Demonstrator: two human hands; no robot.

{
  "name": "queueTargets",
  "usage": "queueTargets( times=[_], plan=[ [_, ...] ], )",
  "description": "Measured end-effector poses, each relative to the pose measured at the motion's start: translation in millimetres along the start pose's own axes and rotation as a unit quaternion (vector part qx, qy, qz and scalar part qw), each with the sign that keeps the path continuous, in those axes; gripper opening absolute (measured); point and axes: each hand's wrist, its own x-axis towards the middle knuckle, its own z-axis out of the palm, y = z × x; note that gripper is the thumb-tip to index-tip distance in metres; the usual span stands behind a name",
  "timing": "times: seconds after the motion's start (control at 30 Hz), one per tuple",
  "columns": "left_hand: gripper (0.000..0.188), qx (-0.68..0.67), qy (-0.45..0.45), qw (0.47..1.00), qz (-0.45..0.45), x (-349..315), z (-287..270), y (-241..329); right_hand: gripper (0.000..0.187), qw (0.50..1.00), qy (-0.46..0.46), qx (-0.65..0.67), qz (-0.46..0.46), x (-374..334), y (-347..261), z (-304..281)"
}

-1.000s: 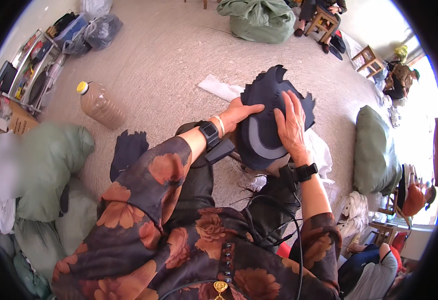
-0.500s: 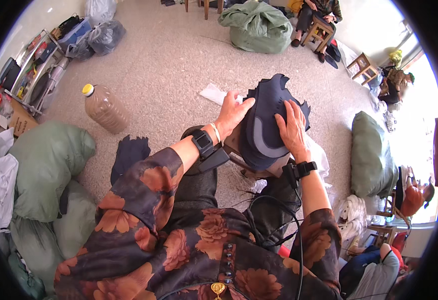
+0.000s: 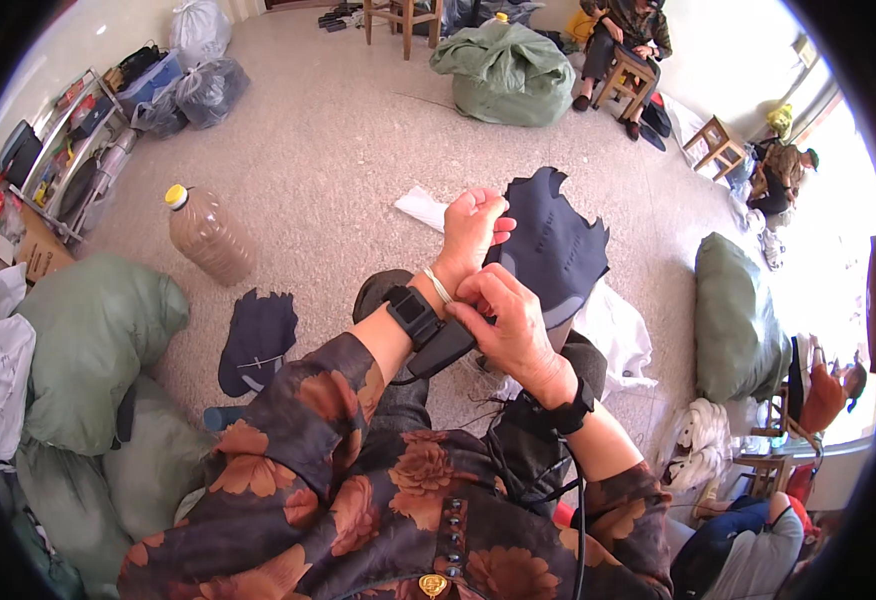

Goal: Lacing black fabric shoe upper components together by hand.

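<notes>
My left hand (image 3: 473, 232) is raised with its fingers curled in loosely, beside the left edge of a stack of dark navy cut fabric pieces (image 3: 553, 240). Thin off-white bands (image 3: 437, 287) circle my left wrist, next to a black wrist device (image 3: 413, 312). My right hand (image 3: 511, 325) has come across to that wrist, its thumb and forefinger pinched together at the bands. The pinched fingertips partly hide the bands. Jagged edges show at the top of the fabric stack, and a grey curved patch shows low on it.
Another navy piece (image 3: 256, 335) lies on the floor at left, near a yellow-capped plastic bottle (image 3: 208, 235). Stuffed green sacks (image 3: 98, 340) crowd the left; another sack (image 3: 738, 320) stands at right. A black cable (image 3: 580, 520) hangs from my right wrist. Other people sit farther off.
My right hand has left the fabric stack and moved left to the bands on my left wrist. My left hand has let go of the stack's edge and curled its fingers.
</notes>
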Motion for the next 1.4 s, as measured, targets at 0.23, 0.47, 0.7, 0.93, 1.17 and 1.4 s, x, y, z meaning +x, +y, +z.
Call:
queueTargets(
  times=[0.23,0.47,0.7,0.93,1.17,1.4],
  plan=[
    [0.015,0.046,0.026,0.998,0.031,6,-6,-7,0.015,0.996,-0.014,-0.05,-0.071,5,-1,2],
    [0.018,0.085,-0.048,0.995,-0.002,-1,-12,-4,0.006,0.942,0.006,0.277,0.192,-4,0,5],
    [0.016,0.118,-0.052,0.992,-0.014,4,-11,-6,0.007,0.899,-0.027,0.354,0.257,-1,3,5],
    [0.009,0.155,-0.032,0.98,0.12,18,-18,-5,0.011,0.992,-0.028,0.094,0.077,6,-22,10],
    [0.006,0.093,0.011,0.967,0.239,17,1,4,0.005,0.961,0.02,0.208,0.181,5,-13,16],
    [0.006,0.103,0.002,0.969,0.223,20,-6,6,0.008,0.997,0.059,0.016,0.042,15,-21,19]
  ],
)
